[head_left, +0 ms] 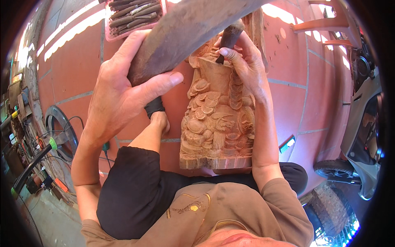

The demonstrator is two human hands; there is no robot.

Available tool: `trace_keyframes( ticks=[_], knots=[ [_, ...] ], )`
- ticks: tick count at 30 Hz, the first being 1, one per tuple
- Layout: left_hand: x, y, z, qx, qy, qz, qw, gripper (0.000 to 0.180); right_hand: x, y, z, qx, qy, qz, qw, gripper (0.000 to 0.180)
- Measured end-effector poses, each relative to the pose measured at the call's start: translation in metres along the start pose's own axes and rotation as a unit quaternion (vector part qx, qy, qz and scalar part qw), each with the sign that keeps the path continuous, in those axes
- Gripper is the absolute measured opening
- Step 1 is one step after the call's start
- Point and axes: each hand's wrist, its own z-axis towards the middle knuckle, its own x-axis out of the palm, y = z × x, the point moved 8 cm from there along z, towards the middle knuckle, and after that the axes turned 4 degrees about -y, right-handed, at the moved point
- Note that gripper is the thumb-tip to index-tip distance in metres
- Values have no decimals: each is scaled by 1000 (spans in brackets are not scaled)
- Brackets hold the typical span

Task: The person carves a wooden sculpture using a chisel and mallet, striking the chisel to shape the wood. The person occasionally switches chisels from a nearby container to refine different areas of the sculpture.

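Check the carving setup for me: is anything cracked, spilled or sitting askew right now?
Nothing stands out. The wood carving looks whole, propped against the lap. The right hand sets a chisel on its top; the left hand grips a wooden mallet. Spare chisels lie in their tray.

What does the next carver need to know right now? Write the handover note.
Left hand: clamped around a heavy wooden mallet, raised above the work.
Right hand: grips a dark-handled chisel, its tip hidden, set near the top of the carved wooden relief panel.
Panel: propped on the red tiled floor against the knees, base toward the body.
Spare chisels: pink tray, floor, far left.
Done: lower and middle relief looks deeply cut.
Left: the top area under the chisel, apparently.
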Motion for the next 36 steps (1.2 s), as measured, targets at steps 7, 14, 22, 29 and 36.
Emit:
trace_keyframes(
  ticks=[7, 14, 22, 29, 36],
  knots=[
    [13, 14, 0, -17, 95, 123, 988, 52, -11, -6, 0, 49, -11, 30, 998, 28],
    [11, 14, -3, -59, 72, 51, 994, 54, -14, -1, -1, 45, -2, 13, 999, 27],
    [8, -7, -1, 13, 8, 1, 1000, 53, -7, 8, -2, 15, 6, -60, 998, 29],
    [13, 13, -2, -55, 67, 9, 996, 53, -6, 10, -3, 8, 34, -43, 998, 30],
    [20, 15, -7, -60, 63, -3, 996, 52, -3, 14, -3, -12, 33, -71, 997, 31]
  ],
)
